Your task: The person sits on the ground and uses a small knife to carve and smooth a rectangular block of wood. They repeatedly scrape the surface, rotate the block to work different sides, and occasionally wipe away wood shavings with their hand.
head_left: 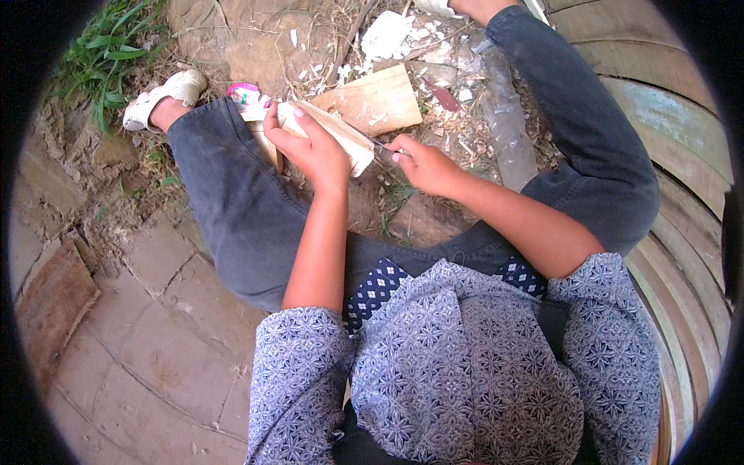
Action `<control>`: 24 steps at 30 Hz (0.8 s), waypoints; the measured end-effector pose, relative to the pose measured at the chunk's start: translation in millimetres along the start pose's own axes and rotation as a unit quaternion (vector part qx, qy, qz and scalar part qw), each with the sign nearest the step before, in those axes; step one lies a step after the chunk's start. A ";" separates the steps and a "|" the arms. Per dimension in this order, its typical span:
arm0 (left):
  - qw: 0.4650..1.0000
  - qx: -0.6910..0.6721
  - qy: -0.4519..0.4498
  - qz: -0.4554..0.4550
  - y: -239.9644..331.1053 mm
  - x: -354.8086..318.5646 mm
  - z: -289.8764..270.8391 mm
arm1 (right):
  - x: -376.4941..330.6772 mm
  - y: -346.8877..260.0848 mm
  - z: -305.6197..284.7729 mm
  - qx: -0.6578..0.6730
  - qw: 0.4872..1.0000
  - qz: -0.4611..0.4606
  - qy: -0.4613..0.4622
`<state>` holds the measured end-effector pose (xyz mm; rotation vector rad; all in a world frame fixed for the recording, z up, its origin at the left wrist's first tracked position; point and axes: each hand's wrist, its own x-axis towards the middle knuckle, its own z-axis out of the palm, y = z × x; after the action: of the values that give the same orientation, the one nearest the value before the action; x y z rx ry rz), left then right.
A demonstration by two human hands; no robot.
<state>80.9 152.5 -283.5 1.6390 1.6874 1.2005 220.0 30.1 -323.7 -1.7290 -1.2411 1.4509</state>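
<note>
The left hand (pixel 319 159) bends its fingers around a pale wooden piece (pixel 353 145), thumb on top; the piece slants between the spread knees. The right hand (pixel 425 167) has its fingers curled closed on a thin-bladed tool (pixel 379 143), the blade at the wood's right end. Just beyond lies a flat board (pixel 380 97); farther out, white scraps (pixel 386 35) litter the ground.

brown paving (pixel 147 372) lies left, wooden planks (pixel 674 116) right
</note>
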 end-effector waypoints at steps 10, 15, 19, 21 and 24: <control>1.000 -0.011 -0.007 -0.010 1.8 0.5 -0.4 | -29.4 -25.3 -15.2 0.007 1.000 -0.004 -0.005; 1.000 -0.021 0.004 -0.010 1.1 -1.0 1.0 | -30.0 -30.7 -8.0 0.001 1.000 -0.009 0.009; 1.000 -0.004 -0.004 -0.019 -2.1 -1.5 -1.0 | -24.7 -35.0 -6.6 -0.010 1.000 0.005 -0.001; 1.000 -0.009 -0.004 -0.020 0.1 -2.2 0.4 | -6.6 -33.1 -2.7 -0.012 1.000 -0.018 0.020; 0.997 -0.050 0.000 -0.059 2.7 1.7 1.8 | 26.0 -27.8 3.4 -0.007 0.999 -0.027 0.042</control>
<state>83.5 154.3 -281.7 1.4581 1.6712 1.2065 208.2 64.5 -312.1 -1.7347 -1.2466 1.3288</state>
